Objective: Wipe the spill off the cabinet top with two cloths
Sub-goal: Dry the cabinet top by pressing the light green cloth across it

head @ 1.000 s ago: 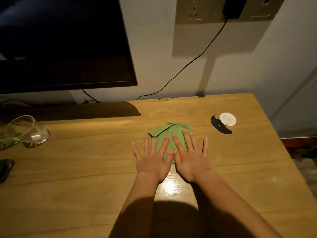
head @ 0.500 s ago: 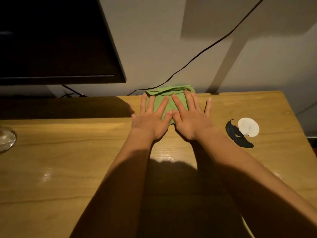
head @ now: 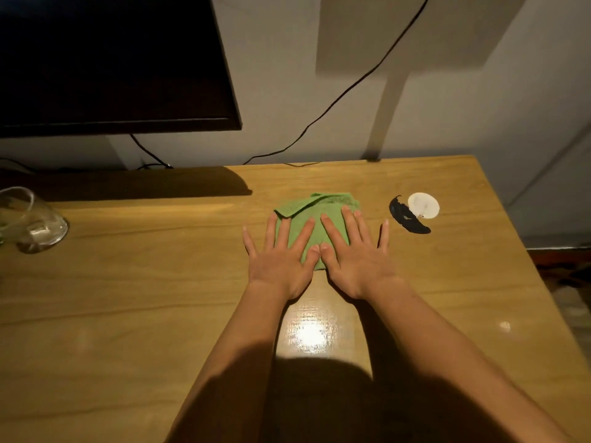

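Note:
A folded green cloth (head: 319,207) lies on the wooden cabinet top (head: 144,298), in its middle toward the back. My left hand (head: 281,263) and my right hand (head: 355,260) rest flat on the cloth side by side, thumbs touching and fingers spread. They press it down without gripping it. The near half of the cloth is hidden under my fingers. Only one cloth shows. Just in front of my wrists a glossy patch (head: 310,330) reflects the light.
A white disc (head: 423,205) and a black curved piece (head: 406,219) lie to the right of the cloth. A clear glass (head: 35,225) stands at the far left. A dark screen (head: 112,59) and a black cable (head: 351,84) are at the back wall.
Both hands slid the green cloth to the back edge by the wall, then drew it back toward me to the middle of the top.

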A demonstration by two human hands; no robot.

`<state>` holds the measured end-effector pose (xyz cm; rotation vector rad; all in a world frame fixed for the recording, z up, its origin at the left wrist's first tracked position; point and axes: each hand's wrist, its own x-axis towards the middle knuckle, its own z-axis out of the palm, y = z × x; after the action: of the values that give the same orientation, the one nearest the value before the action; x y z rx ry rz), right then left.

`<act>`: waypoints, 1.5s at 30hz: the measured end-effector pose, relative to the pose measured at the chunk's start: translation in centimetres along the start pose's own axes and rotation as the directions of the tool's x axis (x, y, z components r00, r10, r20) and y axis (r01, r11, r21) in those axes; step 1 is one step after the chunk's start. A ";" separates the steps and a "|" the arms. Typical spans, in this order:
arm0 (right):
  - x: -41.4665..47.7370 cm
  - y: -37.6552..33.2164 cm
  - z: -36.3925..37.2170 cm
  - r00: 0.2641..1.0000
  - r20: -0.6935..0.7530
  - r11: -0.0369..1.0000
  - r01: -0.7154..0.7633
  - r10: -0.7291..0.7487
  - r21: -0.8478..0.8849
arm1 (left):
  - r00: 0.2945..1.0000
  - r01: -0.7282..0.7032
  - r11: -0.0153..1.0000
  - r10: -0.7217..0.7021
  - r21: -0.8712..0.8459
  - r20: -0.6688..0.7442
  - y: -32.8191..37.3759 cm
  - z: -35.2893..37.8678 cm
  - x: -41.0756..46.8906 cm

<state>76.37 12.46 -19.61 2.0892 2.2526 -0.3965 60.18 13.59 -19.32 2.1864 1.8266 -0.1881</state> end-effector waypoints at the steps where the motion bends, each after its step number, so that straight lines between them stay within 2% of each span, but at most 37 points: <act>1: -1.8 -0.1 0.4 1.000 -0.001 1.000 -0.003 0.003 -0.003 | 1.000 -0.004 1.000 0.004 -0.004 0.006 0.3 0.5 -1.6; 7: -13.3 -0.5 2.7 0.999 0.013 0.999 -0.032 0.032 -0.006 | 1.000 -0.026 1.000 0.026 -0.008 0.005 2.4 4.0 -12.6; 13: -24.1 -0.8 4.2 0.995 0.078 0.998 -0.058 0.059 -0.016 | 0.996 -0.059 0.998 0.059 -0.009 0.072 4.4 6.2 -22.7; 20: -29.6 -1.1 4.4 0.991 0.108 0.995 -0.069 0.076 -0.068 | 0.994 -0.077 0.996 0.074 0.034 0.082 5.9 6.9 -27.9; 29: -26.7 -0.3 3.7 0.988 0.136 0.995 -0.063 0.074 -0.079 | 0.994 -0.065 0.998 0.065 -0.004 0.083 6.2 6.5 -25.0; 45: -8.3 4.7 0.5 0.999 0.042 0.996 -0.014 0.018 -0.087 | 1.000 -0.014 1.000 0.014 0.017 -0.007 6.5 2.6 -6.7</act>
<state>81.66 4.50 -19.08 2.0355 2.1874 -0.3327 65.45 5.50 -19.05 2.2129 1.8195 -0.1939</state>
